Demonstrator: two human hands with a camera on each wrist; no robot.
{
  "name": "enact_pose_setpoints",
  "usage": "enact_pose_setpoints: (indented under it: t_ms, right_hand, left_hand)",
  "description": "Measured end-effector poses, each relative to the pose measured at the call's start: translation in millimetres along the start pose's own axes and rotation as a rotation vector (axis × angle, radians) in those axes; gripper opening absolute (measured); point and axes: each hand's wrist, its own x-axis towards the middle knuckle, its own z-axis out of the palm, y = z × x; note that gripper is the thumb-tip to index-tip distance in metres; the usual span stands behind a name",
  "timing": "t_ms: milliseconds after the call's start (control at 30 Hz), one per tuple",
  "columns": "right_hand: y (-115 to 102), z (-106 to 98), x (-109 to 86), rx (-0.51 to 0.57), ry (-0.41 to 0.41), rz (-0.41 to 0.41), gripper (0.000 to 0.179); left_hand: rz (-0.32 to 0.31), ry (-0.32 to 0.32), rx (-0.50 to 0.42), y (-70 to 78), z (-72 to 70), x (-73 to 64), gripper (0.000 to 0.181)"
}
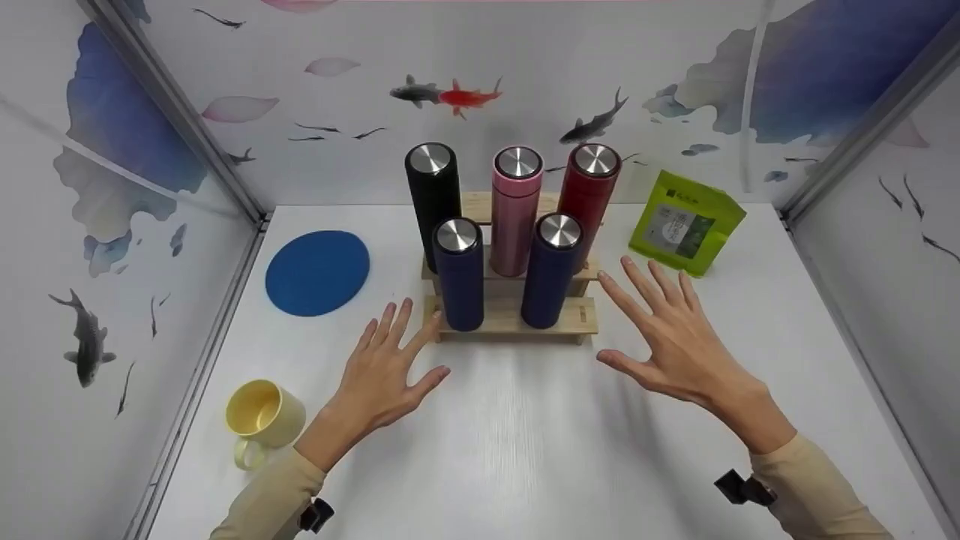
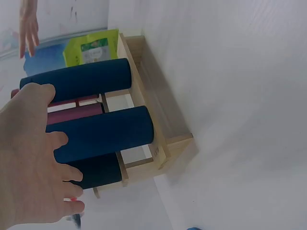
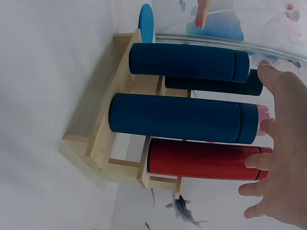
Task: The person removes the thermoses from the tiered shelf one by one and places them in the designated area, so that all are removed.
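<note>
A stepped wooden rack (image 1: 510, 324) carries several thermos bottles. Two navy bottles, a left one (image 1: 461, 281) and a right one (image 1: 551, 277), stand on its front step. Behind them are a black bottle (image 1: 433, 187), a pink bottle (image 1: 514, 217) and a red bottle (image 1: 589, 187). My left hand (image 1: 386, 382) is spread at the rack's left front, nearest the left navy bottle. To the right of the rack my right hand (image 1: 675, 337) also has its fingers spread. Neither hand holds anything. In both wrist views, the fingers overlap bottles in the picture; contact is not evident.
A blue round mat (image 1: 319, 272) lies at the back left of the white table. Nearer the front left stands a yellow mug (image 1: 266, 412). A green pouch (image 1: 684, 225) stands at the back right. Printed panels wall the table at the back and sides.
</note>
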Motion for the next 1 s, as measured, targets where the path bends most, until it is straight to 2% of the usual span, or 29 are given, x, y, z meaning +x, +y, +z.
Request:
enact_pose_setpoints:
  t_ms: [267,433,600,733,1000]
  right_hand:
    - [10,-23,18.8,0.158,0.076,0.049,0.095]
    - [15,-32,36.5,0.266,0.115,0.072,0.096]
    - [20,-33,54.8,0.37,0.15,0.109,0.1]
    - [25,-32,68.6,0.446,0.216,0.139,0.099]
    - [34,-27,92.9,0.553,0.314,0.178,0.099]
  left_hand:
    - [-0.057,-0.021,-0.074,-5.4,7.7,7.9,0.07]
    - [-0.095,0.011,-0.141,-13.7,19.0,10.4,0.067]
    - [-0.128,0.063,-0.197,-24.6,30.0,14.8,0.062]
    - [-0.163,0.088,-0.263,-32.1,37.8,19.8,0.058]
    - [-0.251,0.082,-0.375,-38.7,57.5,28.4,0.054]
